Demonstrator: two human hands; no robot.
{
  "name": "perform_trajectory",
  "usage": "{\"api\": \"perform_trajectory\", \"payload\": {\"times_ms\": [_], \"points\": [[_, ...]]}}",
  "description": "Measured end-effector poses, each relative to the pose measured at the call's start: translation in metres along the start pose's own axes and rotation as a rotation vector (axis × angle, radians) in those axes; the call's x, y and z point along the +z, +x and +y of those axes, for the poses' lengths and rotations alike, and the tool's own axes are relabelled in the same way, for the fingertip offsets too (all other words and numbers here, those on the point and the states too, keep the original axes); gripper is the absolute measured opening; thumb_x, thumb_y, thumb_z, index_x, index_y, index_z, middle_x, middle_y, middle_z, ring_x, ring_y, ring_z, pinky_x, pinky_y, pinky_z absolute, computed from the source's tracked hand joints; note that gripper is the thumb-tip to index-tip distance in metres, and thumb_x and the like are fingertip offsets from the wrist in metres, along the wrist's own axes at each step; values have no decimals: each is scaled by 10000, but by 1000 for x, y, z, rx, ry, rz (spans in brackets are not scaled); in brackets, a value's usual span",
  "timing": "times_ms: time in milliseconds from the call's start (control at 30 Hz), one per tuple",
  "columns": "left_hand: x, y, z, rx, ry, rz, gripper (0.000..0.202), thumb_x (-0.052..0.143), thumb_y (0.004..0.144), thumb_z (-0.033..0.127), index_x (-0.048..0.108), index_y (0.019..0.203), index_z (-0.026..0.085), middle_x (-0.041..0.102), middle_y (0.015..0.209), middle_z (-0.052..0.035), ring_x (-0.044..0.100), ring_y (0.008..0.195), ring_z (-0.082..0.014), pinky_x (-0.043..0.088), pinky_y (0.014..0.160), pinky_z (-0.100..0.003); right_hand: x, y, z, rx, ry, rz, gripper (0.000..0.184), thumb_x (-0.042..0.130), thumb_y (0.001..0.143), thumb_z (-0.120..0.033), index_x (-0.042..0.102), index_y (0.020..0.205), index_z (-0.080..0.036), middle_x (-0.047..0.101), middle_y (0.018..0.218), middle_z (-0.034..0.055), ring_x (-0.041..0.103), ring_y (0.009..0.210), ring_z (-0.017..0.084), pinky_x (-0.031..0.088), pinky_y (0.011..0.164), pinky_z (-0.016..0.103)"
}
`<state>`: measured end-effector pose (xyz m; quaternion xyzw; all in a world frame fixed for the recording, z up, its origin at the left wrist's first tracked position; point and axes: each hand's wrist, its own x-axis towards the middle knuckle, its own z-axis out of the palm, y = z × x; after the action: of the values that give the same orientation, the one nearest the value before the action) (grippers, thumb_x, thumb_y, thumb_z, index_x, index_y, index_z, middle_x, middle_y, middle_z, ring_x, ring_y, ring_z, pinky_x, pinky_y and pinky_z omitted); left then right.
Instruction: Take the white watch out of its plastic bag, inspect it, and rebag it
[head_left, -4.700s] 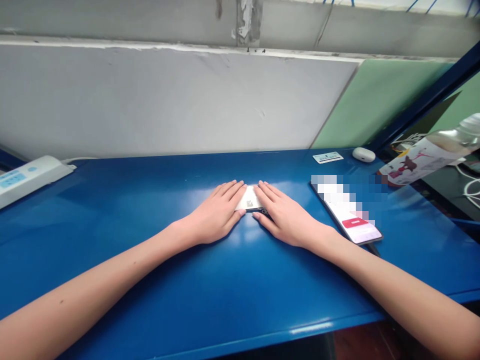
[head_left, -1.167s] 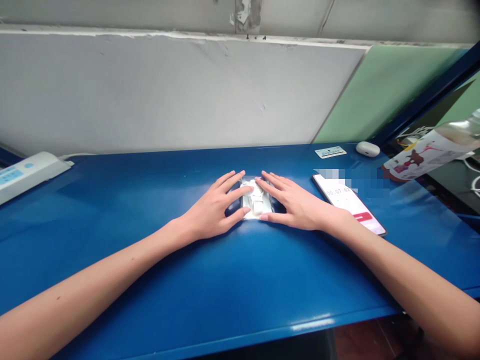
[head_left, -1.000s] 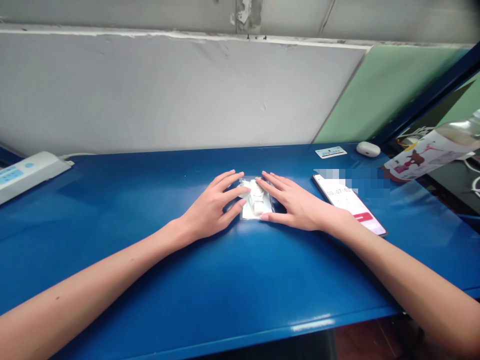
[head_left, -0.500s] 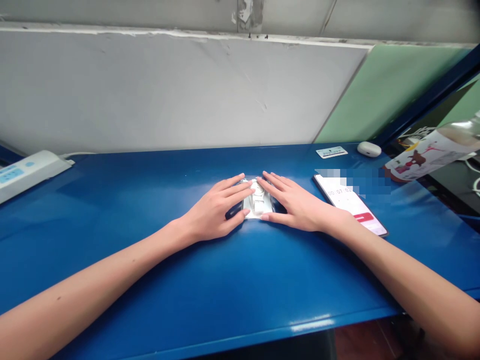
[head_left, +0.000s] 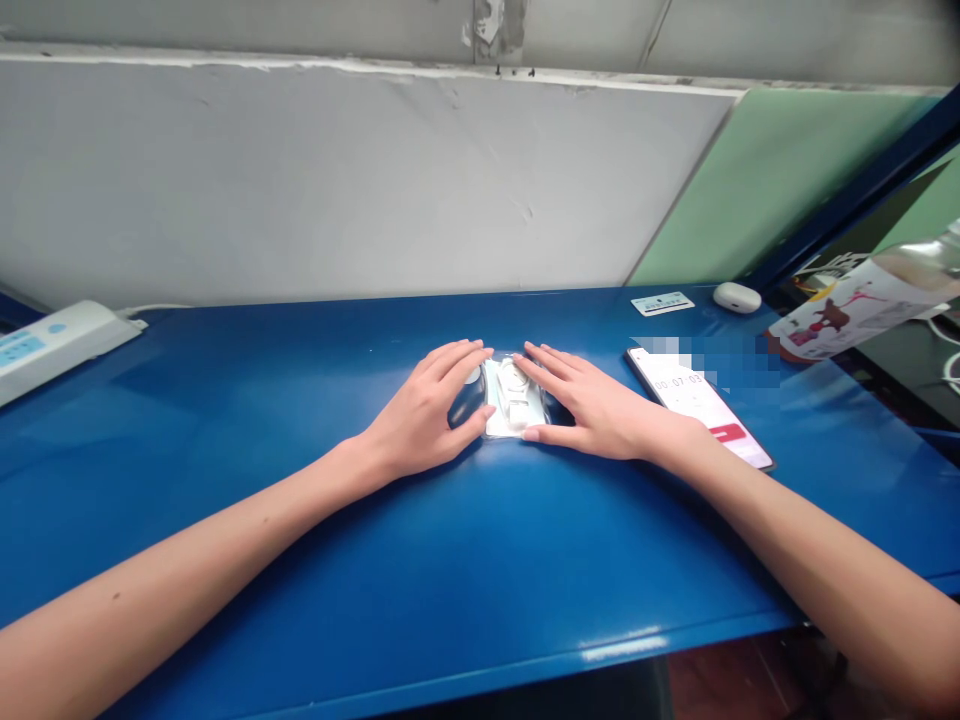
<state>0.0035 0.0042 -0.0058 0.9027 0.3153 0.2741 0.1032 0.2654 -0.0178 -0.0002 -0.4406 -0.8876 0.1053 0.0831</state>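
Observation:
A small clear plastic packet (head_left: 516, 405) lies flat on the blue table (head_left: 465, 580), with a white coiled cable and a white block-like piece showing inside. My left hand (head_left: 431, 410) rests along the packet's left edge, thumb and fingertips at its border and the fingers stretched out. On the other side, my right hand (head_left: 592, 405) lies with fingers spread, its index fingertip over the packet's upper right part and its thumb at the lower right corner. Neither hand is closed around anything. The fingers hide part of the packet's right side.
Right of my right hand lies a phone (head_left: 697, 410) showing a running timer. Behind it are a card (head_left: 663, 303) and a white earbud case (head_left: 737, 297). A labelled bottle (head_left: 855, 305) leans at the far right; a white power strip (head_left: 60, 345) sits at the left.
My left hand's fingers have drawn back from over the packet to its left edge, uncovering more of it. My right hand stays nearly still.

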Motion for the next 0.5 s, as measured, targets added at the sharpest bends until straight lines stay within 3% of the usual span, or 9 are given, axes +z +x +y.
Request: {"api": "perform_trajectory", "payload": {"times_ms": [167,333,500], "points": [[1,0,-2,-147,26,-140,823,565,913,555,286,1538,97,312,1599,-214,257,1496,-348,284,1197,-521,0,0,0,-14,1,6,935,439,893,-739,251,1584,-138,208,1642,185,198,1521,337,261,1205,544],[-1,2,-2,-174,66,-247,866,515,905,650,301,1542,103,335,1597,-188,262,1495,-345,232,1215,-507,-1,0,-1,7,37,8,1046,471,859,-764,163,1595,-87,234,1632,217,235,1509,357,278,1201,551],[-1,2,-2,-168,86,-251,924,532,866,709,321,1533,106,297,1612,-195,250,1499,-350,222,1215,-500,-6,1,-2,83,34,-37,1150,485,808,-812,166,1582,-24,175,1638,239,162,1524,363,257,1215,537]]}}
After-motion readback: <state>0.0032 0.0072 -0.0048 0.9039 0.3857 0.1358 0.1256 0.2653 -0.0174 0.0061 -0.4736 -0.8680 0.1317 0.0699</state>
